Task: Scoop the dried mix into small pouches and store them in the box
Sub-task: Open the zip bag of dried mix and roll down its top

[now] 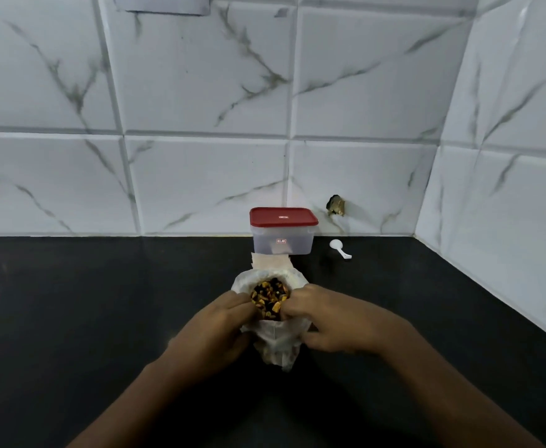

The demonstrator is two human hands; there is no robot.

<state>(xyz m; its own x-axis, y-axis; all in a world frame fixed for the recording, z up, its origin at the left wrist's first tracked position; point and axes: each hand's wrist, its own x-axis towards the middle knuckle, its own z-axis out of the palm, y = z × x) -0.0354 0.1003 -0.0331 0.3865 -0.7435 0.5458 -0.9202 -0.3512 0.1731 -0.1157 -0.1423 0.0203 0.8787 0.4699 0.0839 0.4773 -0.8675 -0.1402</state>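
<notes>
Between your left hand (220,321) and right hand (336,321) the bag (276,344) is thin, crinkled whitish film. Beyond them, the box (281,244) is cloudy plastic, its lid (283,217) smooth red plastic, the spoon (339,248) white plastic, the desk (103,302) dark and matt.

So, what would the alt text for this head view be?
A person's left hand and right hand grip the rim of a white bag, holding it open on the dried mix inside. Behind it on the black counter are flat pale pouches, a clear box with its red lid on, and a white scoop.
</notes>
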